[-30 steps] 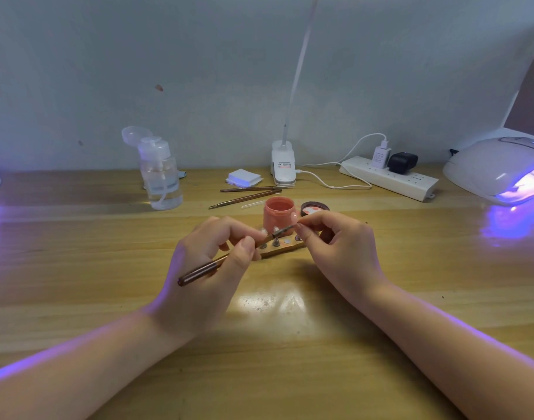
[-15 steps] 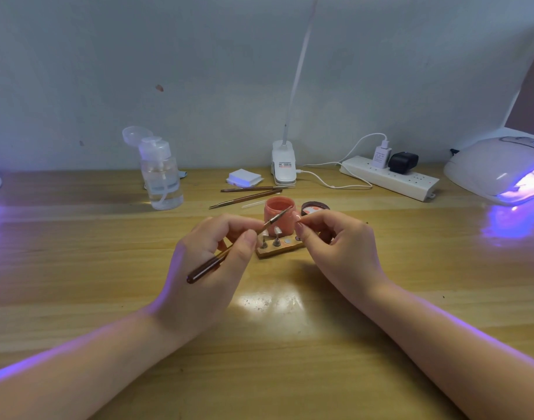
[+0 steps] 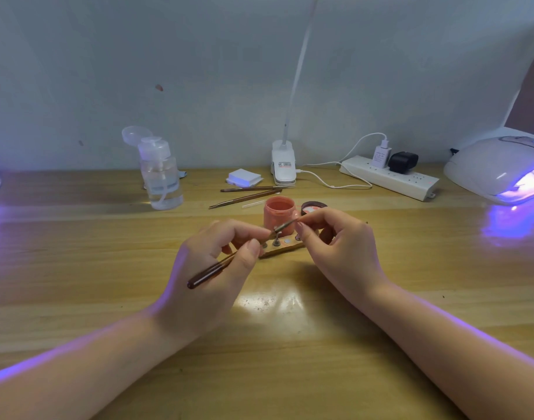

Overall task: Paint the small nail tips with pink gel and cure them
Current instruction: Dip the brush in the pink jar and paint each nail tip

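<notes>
I am painting: my left hand has its grip closed on the brush, bristles meeting the nail tip pinched in my right hand above the holder. Next, I judge, a steady stroke, then the lamp. Both wrists hover over the worktop.

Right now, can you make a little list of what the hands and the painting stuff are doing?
left hand: holds brush, its tip reaching the right hand's fingertips
right hand: pinches something small, too tiny to tell
pink gel jar: open, behind the hands
wooden holder: on the table, between the hands
curing lamp: far right, glowing purple
</notes>
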The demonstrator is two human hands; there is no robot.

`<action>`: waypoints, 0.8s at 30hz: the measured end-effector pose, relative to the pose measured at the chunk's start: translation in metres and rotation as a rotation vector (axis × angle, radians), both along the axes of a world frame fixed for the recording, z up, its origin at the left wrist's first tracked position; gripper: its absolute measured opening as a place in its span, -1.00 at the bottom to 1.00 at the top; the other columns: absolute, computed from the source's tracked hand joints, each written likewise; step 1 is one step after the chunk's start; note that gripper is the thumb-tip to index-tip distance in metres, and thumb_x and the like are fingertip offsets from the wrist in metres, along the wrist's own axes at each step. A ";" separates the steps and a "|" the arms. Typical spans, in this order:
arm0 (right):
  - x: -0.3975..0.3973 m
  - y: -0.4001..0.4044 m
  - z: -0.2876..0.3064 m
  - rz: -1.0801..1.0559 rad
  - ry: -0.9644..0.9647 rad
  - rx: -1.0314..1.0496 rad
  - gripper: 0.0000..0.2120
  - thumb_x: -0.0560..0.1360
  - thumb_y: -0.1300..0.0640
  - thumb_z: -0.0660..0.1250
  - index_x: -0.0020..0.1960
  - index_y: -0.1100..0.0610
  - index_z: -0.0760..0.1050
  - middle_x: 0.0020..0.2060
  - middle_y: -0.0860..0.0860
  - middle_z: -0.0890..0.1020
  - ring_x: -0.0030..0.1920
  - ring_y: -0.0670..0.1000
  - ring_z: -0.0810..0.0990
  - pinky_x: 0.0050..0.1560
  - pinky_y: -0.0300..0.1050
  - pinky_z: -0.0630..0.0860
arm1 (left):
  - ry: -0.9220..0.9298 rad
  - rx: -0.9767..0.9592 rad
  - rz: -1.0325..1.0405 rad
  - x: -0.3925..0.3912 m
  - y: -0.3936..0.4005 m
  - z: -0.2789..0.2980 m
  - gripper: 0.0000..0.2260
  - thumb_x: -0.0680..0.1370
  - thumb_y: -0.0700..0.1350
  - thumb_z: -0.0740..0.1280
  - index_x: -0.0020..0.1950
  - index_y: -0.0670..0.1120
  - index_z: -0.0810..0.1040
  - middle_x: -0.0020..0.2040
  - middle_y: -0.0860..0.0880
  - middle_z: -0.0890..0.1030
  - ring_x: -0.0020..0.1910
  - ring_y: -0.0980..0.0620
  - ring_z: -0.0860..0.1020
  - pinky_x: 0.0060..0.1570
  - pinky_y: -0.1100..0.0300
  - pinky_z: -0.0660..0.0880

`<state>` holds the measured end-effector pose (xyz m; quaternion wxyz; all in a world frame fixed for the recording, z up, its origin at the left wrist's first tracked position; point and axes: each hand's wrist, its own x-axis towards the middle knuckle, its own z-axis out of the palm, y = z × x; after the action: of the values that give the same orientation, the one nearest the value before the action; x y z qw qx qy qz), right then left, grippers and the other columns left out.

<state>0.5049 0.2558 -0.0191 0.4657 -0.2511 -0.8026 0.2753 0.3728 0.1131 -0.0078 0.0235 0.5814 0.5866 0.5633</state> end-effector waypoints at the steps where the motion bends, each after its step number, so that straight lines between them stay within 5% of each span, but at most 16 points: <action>1: 0.000 0.000 0.000 -0.005 -0.002 0.003 -0.98 0.46 0.21 0.44 -0.12 0.15 0.65 -0.36 -0.09 0.61 -0.43 -0.11 0.41 -0.34 -0.22 0.38 | 0.004 0.016 -0.013 0.000 -0.001 0.000 -0.80 0.48 0.05 0.22 -0.02 0.06 0.61 -0.18 0.13 0.65 -0.12 0.08 0.58 -0.11 0.18 0.46; 5: 0.000 0.000 0.000 -0.017 0.001 0.005 -0.98 0.45 0.22 0.44 -0.13 0.15 0.65 -0.38 -0.17 0.57 -0.43 -0.11 0.41 -0.34 -0.30 0.34 | 0.008 0.037 0.015 0.000 0.000 0.001 -0.82 0.50 0.05 0.22 0.01 0.12 0.58 -0.15 0.15 0.65 -0.10 0.14 0.57 -0.10 0.32 0.42; 10: 0.000 0.000 0.000 -0.033 -0.005 0.017 -0.98 0.45 0.22 0.44 -0.14 0.13 0.65 -0.39 -0.18 0.56 -0.43 -0.11 0.42 -0.34 -0.32 0.34 | 0.105 0.033 0.028 0.001 0.001 0.001 -0.80 0.51 0.03 0.25 0.06 0.09 0.61 -0.10 0.17 0.65 -0.04 0.09 0.59 -0.04 0.14 0.48; 19: 0.000 0.000 0.000 -0.024 -0.016 0.029 -0.98 0.46 0.22 0.44 -0.12 0.13 0.65 -0.36 -0.14 0.59 -0.41 -0.11 0.44 -0.34 -0.32 0.36 | 0.143 0.060 0.048 0.000 0.003 0.002 -0.83 0.53 0.01 0.28 0.10 0.14 0.57 -0.07 0.19 0.64 -0.02 0.09 0.57 -0.03 0.18 0.45; 24: 0.000 0.000 0.000 -0.025 -0.017 0.053 -0.95 0.45 0.22 0.45 -0.13 0.10 0.63 -0.38 -0.19 0.55 -0.41 -0.10 0.44 -0.36 -0.36 0.33 | 0.163 0.060 0.000 -0.002 0.002 -0.002 -0.82 0.50 -0.03 0.27 0.01 0.00 0.63 -0.10 0.20 0.61 -0.04 0.15 0.55 -0.04 0.16 0.42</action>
<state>0.5050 0.2559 -0.0191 0.4688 -0.2511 -0.8104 0.2458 0.3706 0.1152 -0.0096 -0.0418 0.6257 0.5694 0.5316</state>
